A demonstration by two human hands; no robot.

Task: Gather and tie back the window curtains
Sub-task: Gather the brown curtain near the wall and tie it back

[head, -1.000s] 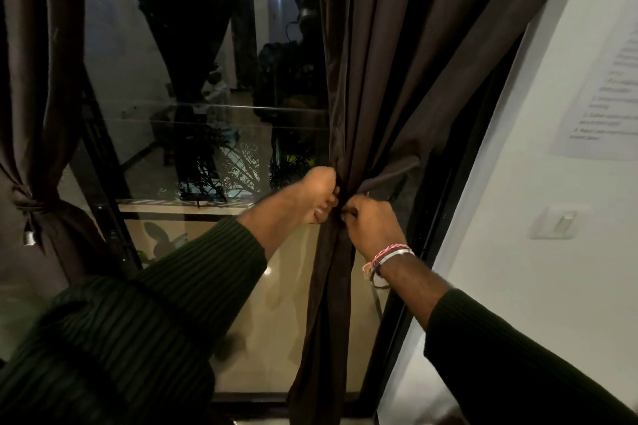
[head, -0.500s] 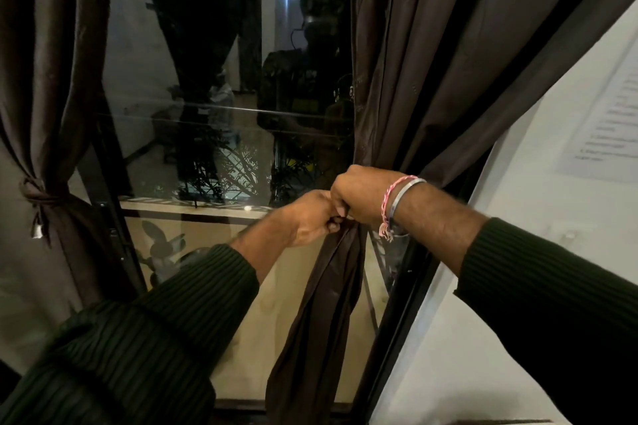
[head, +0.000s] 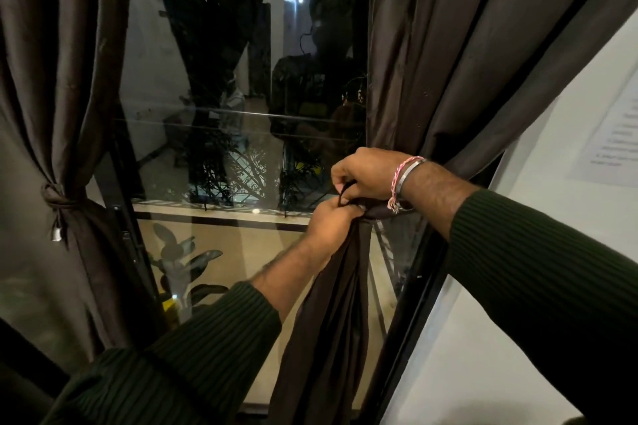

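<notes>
The right curtain [head: 448, 55] hung beside the window [head: 238, 107], its folds running top to bottom and drawn in to a narrow waist. Both hands met at that waist, touching. The left hand [head: 329, 222] gripped the bunched cloth just below it; the right hand [head: 366, 171], just above, pinched the tie [head: 345, 195], which ran crosswise round the bundle. The knot looked unfinished. Across the window, the left curtain [head: 51, 79] was already tied.

We see dark brown curtains [head: 448, 62], ribbed dark green sleeves [head: 535, 269], pink-white braided bracelet [head: 397, 176], silver bangle [head: 409, 171], white wall [head: 483, 338].
</notes>
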